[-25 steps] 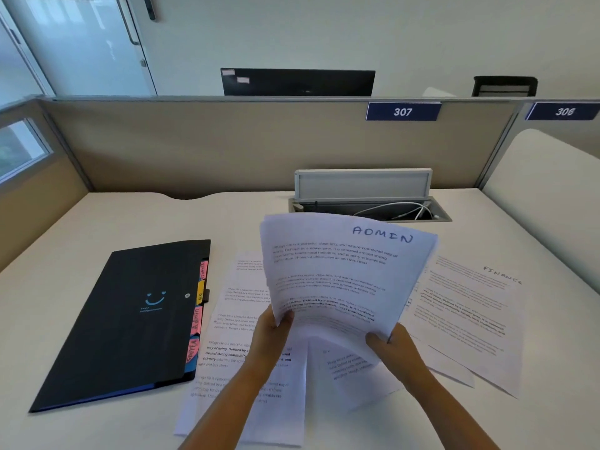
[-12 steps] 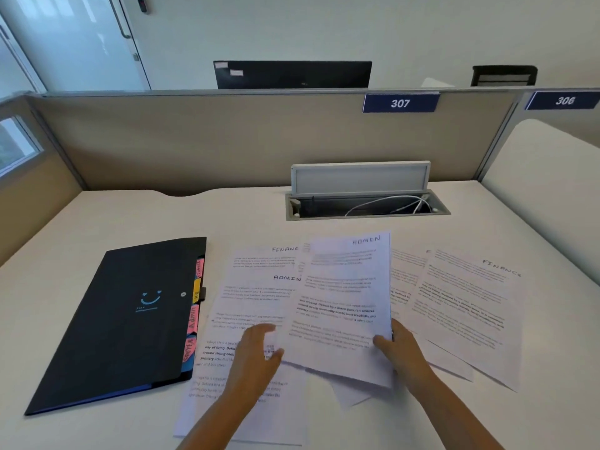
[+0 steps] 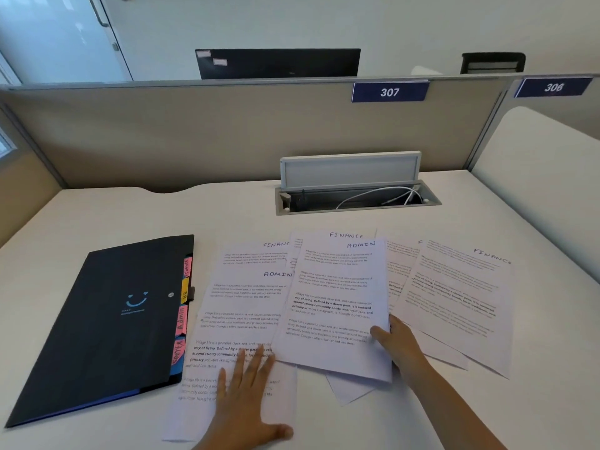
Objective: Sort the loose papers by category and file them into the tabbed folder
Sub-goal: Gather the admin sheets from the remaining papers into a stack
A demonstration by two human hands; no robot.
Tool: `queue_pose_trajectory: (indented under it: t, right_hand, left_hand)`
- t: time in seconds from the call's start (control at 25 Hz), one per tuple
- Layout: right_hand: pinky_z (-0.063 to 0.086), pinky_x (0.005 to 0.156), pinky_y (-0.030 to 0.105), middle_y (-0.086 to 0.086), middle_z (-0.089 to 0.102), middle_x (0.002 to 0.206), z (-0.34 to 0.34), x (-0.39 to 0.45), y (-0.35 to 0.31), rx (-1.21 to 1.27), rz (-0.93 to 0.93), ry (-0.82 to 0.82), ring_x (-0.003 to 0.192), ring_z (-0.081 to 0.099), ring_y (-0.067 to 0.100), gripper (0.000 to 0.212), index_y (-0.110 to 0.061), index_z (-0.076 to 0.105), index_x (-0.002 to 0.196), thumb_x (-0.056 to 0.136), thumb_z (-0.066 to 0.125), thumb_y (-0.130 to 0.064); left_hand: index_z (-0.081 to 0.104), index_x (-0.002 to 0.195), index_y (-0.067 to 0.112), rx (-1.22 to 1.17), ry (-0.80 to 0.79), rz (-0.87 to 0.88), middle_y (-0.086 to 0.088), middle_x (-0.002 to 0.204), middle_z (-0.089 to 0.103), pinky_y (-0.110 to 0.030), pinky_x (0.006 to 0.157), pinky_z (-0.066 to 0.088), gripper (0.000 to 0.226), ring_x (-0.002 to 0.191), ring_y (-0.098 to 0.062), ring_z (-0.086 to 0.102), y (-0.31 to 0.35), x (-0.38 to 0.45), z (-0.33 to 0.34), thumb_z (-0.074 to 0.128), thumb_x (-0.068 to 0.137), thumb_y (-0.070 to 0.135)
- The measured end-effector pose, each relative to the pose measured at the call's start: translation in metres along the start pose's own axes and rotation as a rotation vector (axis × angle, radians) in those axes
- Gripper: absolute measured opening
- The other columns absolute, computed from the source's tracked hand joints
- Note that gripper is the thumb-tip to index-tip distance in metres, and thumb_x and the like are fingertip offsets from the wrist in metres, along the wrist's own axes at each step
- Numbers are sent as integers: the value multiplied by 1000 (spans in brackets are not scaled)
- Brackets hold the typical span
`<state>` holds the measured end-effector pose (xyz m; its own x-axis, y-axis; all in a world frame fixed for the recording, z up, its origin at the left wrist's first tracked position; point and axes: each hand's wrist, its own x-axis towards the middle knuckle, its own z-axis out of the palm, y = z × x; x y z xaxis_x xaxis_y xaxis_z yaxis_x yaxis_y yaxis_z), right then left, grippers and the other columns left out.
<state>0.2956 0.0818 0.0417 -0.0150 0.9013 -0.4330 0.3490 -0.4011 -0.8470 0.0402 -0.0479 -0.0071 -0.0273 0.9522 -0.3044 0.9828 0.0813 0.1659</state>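
A shut black tabbed folder (image 3: 107, 323) lies at the left of the desk, with coloured tabs (image 3: 182, 315) along its right edge. Loose printed sheets are spread across the middle. An ADMIN sheet (image 3: 337, 297) lies on top in the centre, and my right hand (image 3: 397, 341) holds its lower right edge, thumb on top. My left hand (image 3: 246, 394) rests flat with straight fingers on another ADMIN sheet (image 3: 240, 306) to the left. FINANCE sheets (image 3: 461, 300) lie at the right and peek out behind.
An open cable tray (image 3: 354, 198) with a raised lid and white cables sits in the desk behind the papers. Beige partition walls (image 3: 194, 131) close off the back and left. A white side panel (image 3: 545, 164) stands at the right.
The ADMIN sheet, held up in both hands a second ago, has come down flat onto the pile. My left hand let go of it and now lies flat on the left sheet.
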Motion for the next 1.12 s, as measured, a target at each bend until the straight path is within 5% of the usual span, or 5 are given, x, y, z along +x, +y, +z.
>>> queue_pose_trajectory:
  t: [0.4,0.6,0.8,1.0,1.12]
  right_hand:
    - [46,74,31,2,58,108,-1,2,2,3,3,-15,88,57,18,21,-17,49,109,88,49,-12]
    - [45,77,31,1,56,109,0,4,3,-1,-11,-28,93,55,20,21,-18,47,109,89,49,-12]
    - [46,78,32,2,55,110,-1,6,6,5,-26,-31,94,55,21,21,-17,46,109,89,50,-11]
    - [50,90,41,2,55,120,-3,8,12,13,-22,-37,105,55,26,27,-18,45,117,90,51,-15]
    - [49,93,45,3,55,125,-8,8,16,76,-23,-26,109,55,29,28,-20,44,117,91,49,-13]
  left_hand:
    - [6,146,17,-12,65,-65,8,156,-4,-33,110,-6,127,144,-19,-10,6,7,-6,4,48,97]
    - [11,146,19,-30,53,-98,4,134,50,-37,109,0,118,143,-23,8,4,5,-12,8,54,93]
    - [-3,146,28,-5,144,-41,3,153,-18,-37,107,-21,134,141,-15,-20,5,-11,-15,3,33,100]
    - [7,147,15,-27,94,-93,10,156,2,-37,111,-10,128,144,-17,-8,5,-9,-6,5,47,96]
    - [33,139,11,-174,49,-186,7,132,55,-51,105,24,116,134,-23,30,11,-5,-6,4,59,90]
